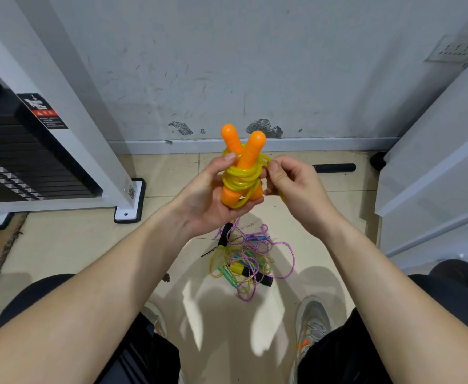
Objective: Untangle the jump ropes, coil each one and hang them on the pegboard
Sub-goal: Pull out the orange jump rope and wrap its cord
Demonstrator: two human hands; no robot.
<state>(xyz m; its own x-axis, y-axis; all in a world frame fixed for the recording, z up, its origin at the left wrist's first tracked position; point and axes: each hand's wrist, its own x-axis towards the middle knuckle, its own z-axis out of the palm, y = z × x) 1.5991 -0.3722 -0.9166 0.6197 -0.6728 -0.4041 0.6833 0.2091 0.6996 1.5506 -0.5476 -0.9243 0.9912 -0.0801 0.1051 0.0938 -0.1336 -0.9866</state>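
The left hand (210, 200) grips the crossed orange handles (250, 151) of a jump rope, its yellow cord (241, 180) wound round their crossing, the right hand (291, 187) pinches that cord at the bundle's 3 o'clock, and the tangled ropes (250, 259) lie on the tiled floor (88, 245) at 6 o'clock.

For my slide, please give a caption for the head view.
Left hand holds crossed orange plastic handles; right hand pinches the yellow translucent cord wound round them.
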